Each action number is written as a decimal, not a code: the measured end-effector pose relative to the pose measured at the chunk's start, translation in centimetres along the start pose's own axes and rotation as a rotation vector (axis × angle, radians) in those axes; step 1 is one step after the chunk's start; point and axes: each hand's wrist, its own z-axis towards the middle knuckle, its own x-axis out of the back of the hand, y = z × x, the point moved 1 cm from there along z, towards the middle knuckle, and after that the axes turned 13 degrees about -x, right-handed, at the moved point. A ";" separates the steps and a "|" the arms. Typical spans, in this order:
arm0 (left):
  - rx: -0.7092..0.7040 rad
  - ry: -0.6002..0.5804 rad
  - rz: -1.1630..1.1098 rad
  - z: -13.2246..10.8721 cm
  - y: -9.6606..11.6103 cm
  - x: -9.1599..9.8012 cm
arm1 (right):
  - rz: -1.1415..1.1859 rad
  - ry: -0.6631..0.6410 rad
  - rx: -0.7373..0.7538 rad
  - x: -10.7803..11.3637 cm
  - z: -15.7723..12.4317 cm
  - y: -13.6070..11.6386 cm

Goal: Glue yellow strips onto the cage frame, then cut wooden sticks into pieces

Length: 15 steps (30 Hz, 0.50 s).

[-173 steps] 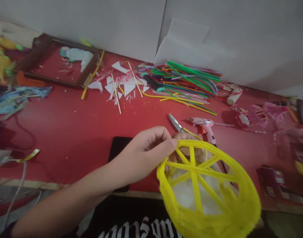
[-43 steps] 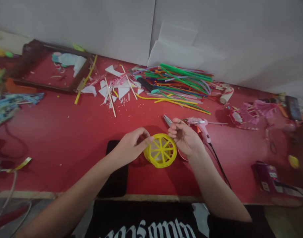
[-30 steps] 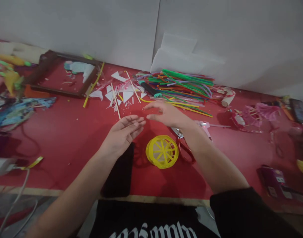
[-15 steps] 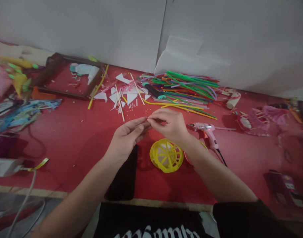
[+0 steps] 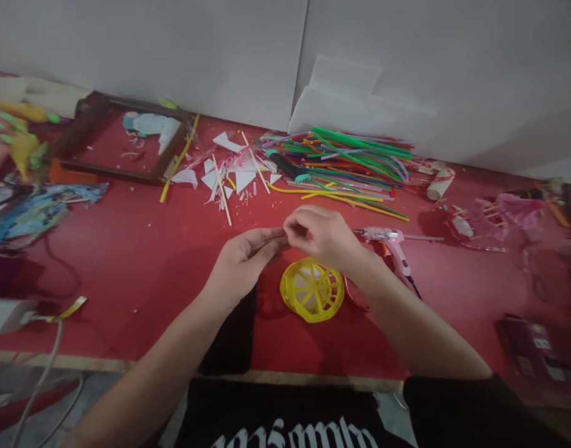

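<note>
My left hand (image 5: 248,258) and my right hand (image 5: 320,233) meet fingertip to fingertip above the middle of the red table. Both are pinched closed; whatever lies between the fingers is too small or hidden to name. Just below my right hand sits a yellow openwork basket-like piece (image 5: 312,291) with spoke-like strips and something pale inside. A pink glue gun (image 5: 391,239) lies to the right of my right wrist, its cord running toward me. Under my left forearm a flat black slab (image 5: 231,342) is partly covered.
A heap of coloured pipe cleaners (image 5: 355,158) lies at the back by a dark-handled tool (image 5: 285,165). White scraps (image 5: 243,180) and thin sticks (image 5: 222,190) are left of it. A brown frame (image 5: 112,171), a white plug (image 5: 9,315) and pink fabric (image 5: 519,211) lie farther out.
My hands stay together, with the right fingers curling more and shifting slightly right over the left fingertips. The whole view has shifted slightly; the yellow piece and glue gun stay in place.
</note>
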 end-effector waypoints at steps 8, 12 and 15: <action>0.008 0.034 -0.301 0.7 0.1 0.3 | 0.459 0.115 -0.313 0.0 -0.5 1.2; 0.030 0.012 -0.446 0.9 0.2 0.3 | 0.592 -0.121 -0.345 0.1 -1.4 0.8; 0.035 0.019 -0.469 1.0 0.2 0.2 | 0.598 -0.200 -0.375 0.0 -1.9 0.8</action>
